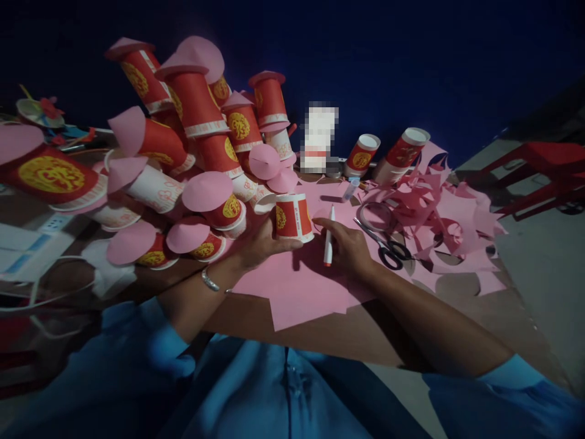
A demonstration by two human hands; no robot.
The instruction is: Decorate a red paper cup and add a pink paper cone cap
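My left hand point(264, 246) is closed around the lower left side of a red paper cup point(293, 217) with a yellow emblem and a white strip. The cup is held just above pink paper sheets point(292, 280). In my right hand point(351, 247) is a white marker point(329, 236) with an orange end, slanting downward between the fingers. Its index finger stretches toward the cup's right side; whether it touches the cup I cannot tell. Scissors point(388, 251) with black handles lie right of this hand, beside a roll of tape point(375, 214).
Many cups topped with pink paper cones point(208, 198) crowd the left and back left. Pink paper scraps point(450, 225) heap up on the right. Two cup stacks point(402, 155) stand at the back. A power strip point(46, 235) lies at left, a red stool point(539, 167) at far right.
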